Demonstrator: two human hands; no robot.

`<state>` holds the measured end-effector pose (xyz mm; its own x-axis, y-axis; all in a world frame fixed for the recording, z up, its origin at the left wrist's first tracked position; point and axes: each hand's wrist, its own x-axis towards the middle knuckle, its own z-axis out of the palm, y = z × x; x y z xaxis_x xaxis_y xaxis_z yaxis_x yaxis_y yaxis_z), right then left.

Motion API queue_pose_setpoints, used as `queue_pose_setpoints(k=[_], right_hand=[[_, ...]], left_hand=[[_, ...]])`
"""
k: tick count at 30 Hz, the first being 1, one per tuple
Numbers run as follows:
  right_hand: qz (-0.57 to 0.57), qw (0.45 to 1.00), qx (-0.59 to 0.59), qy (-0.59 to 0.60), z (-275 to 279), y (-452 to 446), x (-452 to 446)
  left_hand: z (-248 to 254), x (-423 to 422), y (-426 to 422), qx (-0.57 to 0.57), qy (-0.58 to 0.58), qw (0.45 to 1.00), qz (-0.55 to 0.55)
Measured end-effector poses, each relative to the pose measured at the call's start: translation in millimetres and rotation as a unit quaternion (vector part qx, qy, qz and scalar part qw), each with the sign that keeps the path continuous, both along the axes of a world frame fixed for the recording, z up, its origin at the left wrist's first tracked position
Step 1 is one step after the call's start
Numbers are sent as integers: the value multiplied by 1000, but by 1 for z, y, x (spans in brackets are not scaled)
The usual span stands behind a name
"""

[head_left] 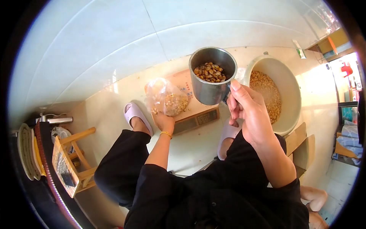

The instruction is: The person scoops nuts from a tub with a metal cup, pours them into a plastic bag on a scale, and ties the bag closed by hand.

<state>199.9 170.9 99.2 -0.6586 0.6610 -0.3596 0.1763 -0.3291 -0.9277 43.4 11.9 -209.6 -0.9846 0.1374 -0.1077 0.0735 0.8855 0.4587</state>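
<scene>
A metal mug [212, 92] holding brown kernels [209, 72] hangs in the air, gripped at its handle by my right hand [244, 105]. Below and left of it, a clear plastic bag [162, 95] with pale kernels rests on a scale [198, 118] that has a flat top and a front panel. My left hand [164, 123] is at the bag's lower edge; its fingers are mostly hidden under or behind the bag. Right of the mug stands a large pale bucket [291, 95] with many yellow kernels [267, 91] inside.
A wooden stool [78, 162] stands at the left near folded cloths [30, 152]. Open cardboard [301, 147] lies below the bucket. Another person's arm [314, 196] shows at the lower right. A tiled wall [114, 42] rises behind the scale. Shelves are at the far right.
</scene>
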Motion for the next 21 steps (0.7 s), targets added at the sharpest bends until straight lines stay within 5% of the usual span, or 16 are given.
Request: queue_pose_setpoints(k=[5, 9, 12, 14, 15, 17, 20, 21], right_hand=[[15, 1000, -22, -14, -3, -3, -4], [47, 995, 8, -83, -13, -5, -3], [92, 980, 52, -171, -16, -1, 1], [94, 982, 64, -151, -33, 1, 5], [137, 961, 138, -195, -37, 3, 5], [177, 933, 210, -232, -34, 0, 6], [194, 923, 226, -244, -25, -10, 5], [185, 936, 212, -210, -32, -10, 3]], left_hand=[[2, -8, -7, -34, -79, 993, -79], [1, -6, -15, 8, -24, 992, -127], [6, -6, -24, 117, -107, 987, 12], [66, 0, -22, 431, -243, 861, 120], [101, 2, -17, 485, -224, 839, 106], [191, 17, -4, 563, -137, 814, 34], [262, 36, 4, 577, -87, 806, -102], [280, 42, 5, 486, -87, 853, -171]])
